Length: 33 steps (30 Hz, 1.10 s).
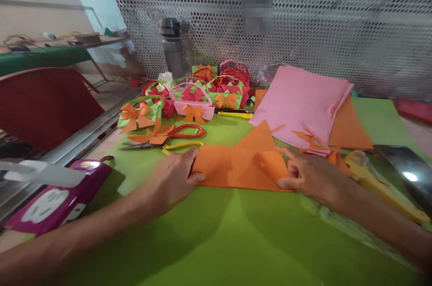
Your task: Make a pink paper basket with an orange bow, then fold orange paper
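1. Nearest the camera spread a smooth, bright green work surface (216, 241), with shadows across its near middle.
2. At the far left, beyond the table's edge, stood a dark red chair (43, 106).
3. At the near left lay a magenta box-shaped device (69, 196) with white patches on its side, close to the person's left forearm.
4. Farther back on the left, small green, pink and red paper baskets (207, 110) with looped handles and orange or red bows sat crowded together; behind them a grey bottle with a black cap (173, 54) rose before a perforated metal panel (303, 52).
5. Nearer than the baskets rested red-handled metal scissors (173, 133), beside a yellow curved handle.
6. The left hand (177, 173) pinched the left end of a folded orange paper strip (236, 169), thumb on its near face.
7. That strip lay centrally on the green surface, an orange pointed flap (258, 137) showing beyond its far edge.
8. The right hand (305, 171) pinched the strip's right end between thumb and fingers.
9. Far right of centre lay a stack of pink paper sheets (300, 101), over orange ones.
10. At the right were a long yellow tool (384, 187) and a black, glossy phone (401, 166).
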{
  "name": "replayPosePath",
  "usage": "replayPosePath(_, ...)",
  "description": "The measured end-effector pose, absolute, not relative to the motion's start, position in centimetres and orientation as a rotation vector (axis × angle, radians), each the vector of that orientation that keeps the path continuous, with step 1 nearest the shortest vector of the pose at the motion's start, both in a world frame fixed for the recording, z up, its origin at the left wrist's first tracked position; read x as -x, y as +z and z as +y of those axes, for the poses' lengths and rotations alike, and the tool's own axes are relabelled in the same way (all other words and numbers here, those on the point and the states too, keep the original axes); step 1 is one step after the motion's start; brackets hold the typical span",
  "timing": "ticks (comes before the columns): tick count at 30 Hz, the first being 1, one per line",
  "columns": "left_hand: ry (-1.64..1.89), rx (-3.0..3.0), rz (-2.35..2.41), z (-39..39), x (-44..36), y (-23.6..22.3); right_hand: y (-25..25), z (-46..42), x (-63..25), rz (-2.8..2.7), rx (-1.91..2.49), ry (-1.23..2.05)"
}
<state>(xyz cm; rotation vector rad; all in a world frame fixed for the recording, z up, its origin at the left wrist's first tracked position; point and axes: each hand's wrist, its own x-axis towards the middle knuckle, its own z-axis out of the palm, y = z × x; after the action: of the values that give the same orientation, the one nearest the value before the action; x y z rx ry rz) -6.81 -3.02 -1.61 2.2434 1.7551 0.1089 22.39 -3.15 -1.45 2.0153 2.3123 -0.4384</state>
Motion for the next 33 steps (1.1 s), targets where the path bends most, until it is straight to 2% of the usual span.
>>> replayPosePath(3,0.252,-2.624,1.734,-3.9,6.9,-2.1,-1.2,-3.9,-22.1,2.367,-2.052,-0.071)
replayPosePath(6,0.460,-3.065,1.470,-4.5,7.0,-2.4,-1.2,-5.2,-21.8,2.553,-1.851,0.337)
replayPosePath(9,0.285,-3.205,1.235,-4.6,6.9,-2.5,-1.2,-6.6,-21.2,2.708,-1.460,0.523)
replayPosePath(12,0.078,-3.225,1.088,-4.4,6.7,-2.8,-1.0,-7.6,-20.3,2.732,-1.191,0.559)
replayPosePath(15,0.018,-3.266,0.971,-4.1,6.7,-3.5,-0.8,-7.9,-19.6,2.711,-1.081,0.559)
replayPosePath(33,-0.033,-3.212,0.958,-4.0,6.9,-3.4,-1.1,-8.0,-19.6,2.735,-0.964,0.643)
